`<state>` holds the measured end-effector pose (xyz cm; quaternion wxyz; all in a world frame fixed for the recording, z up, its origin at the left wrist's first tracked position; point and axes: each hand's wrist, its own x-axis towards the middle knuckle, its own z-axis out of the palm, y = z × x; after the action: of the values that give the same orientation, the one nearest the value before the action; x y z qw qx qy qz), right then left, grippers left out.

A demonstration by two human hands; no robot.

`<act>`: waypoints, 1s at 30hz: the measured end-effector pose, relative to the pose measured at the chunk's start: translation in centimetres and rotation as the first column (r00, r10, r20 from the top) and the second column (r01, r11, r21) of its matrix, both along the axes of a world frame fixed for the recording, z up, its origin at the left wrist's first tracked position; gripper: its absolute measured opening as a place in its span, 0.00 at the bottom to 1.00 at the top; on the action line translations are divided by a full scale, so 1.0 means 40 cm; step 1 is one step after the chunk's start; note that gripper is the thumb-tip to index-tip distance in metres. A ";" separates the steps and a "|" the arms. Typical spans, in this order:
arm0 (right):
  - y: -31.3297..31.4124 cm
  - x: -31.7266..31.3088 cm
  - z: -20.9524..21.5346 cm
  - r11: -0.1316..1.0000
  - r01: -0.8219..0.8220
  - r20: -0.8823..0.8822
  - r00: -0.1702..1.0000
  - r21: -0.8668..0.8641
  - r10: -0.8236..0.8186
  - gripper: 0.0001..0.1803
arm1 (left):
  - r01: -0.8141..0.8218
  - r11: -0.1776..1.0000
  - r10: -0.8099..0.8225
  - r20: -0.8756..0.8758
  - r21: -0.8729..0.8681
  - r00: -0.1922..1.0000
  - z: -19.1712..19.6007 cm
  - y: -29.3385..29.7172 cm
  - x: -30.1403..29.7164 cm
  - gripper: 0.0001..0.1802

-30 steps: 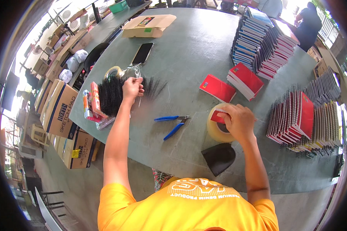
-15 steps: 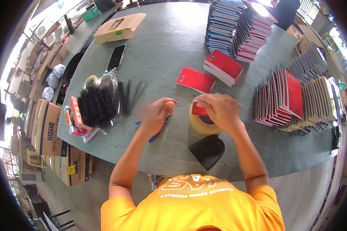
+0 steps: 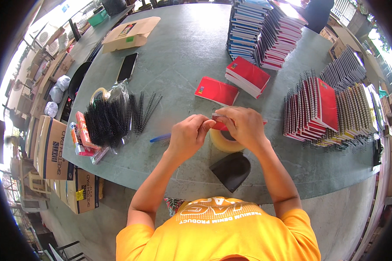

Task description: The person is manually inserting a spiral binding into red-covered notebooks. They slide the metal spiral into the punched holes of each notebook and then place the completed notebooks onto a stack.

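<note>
Since a second earlier, when our left hand was up at the heap of black coils, it had come back to the middle of the table, and both hands now met above the roll of tape [image 3: 224, 141]. Our left hand [image 3: 188, 134] was curled nearly closed, its fingertips pinching the near end of a small red notebook [image 3: 222, 125]; our right hand [image 3: 244, 127] was folded over the same notebook from the other side, fingers closed along its top edge, so most of the cover was hidden. We could not tell whether a coil was between the fingers. The notebook was held just above the tape roll, which lay on the green table [image 3: 183, 56] right under our wrists. Beside the left hand the blue handle of the pliers [image 3: 160, 138] stuck out, the rest covered by the hand. Further left lay the heap of black coils [image 3: 111, 122] on a clear plastic bag, with a few loose coils next to it. A black pouch [image 3: 231, 170] sat near the table edge by our chest. Beyond our hands lay a loose red notebook [image 3: 216, 91], a short red stack [image 3: 248, 76], tall stacks [image 3: 265, 30] behind, and rows of bound notebooks [image 3: 318, 108] to the right. A phone [image 3: 127, 66] and a cardboard box [image 3: 130, 32] lay well apart at the far left.
</note>
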<state>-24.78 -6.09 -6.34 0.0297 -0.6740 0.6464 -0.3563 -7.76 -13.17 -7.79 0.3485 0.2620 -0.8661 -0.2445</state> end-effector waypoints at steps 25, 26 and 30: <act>-0.020 0.048 -0.025 0.969 0.039 0.188 0.982 -0.245 0.008 0.07 | 0.113 0.994 -0.110 0.120 -0.014 0.987 0.040 -0.075 0.050 0.11; -0.021 0.045 -0.028 0.978 0.001 0.133 0.991 -0.209 0.028 0.08 | 0.070 0.979 -0.056 0.077 -0.190 0.995 0.042 -0.063 0.035 0.10; -0.019 0.035 -0.028 0.986 -0.024 0.083 0.996 -0.166 0.038 0.12 | 0.172 0.921 -0.091 0.236 -0.350 0.967 -0.031 0.058 0.019 0.13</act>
<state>-23.36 -6.85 -7.45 0.0071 -0.6682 0.6023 -0.4366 -7.02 -10.85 -9.02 0.2781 0.1580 -0.9448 -0.0715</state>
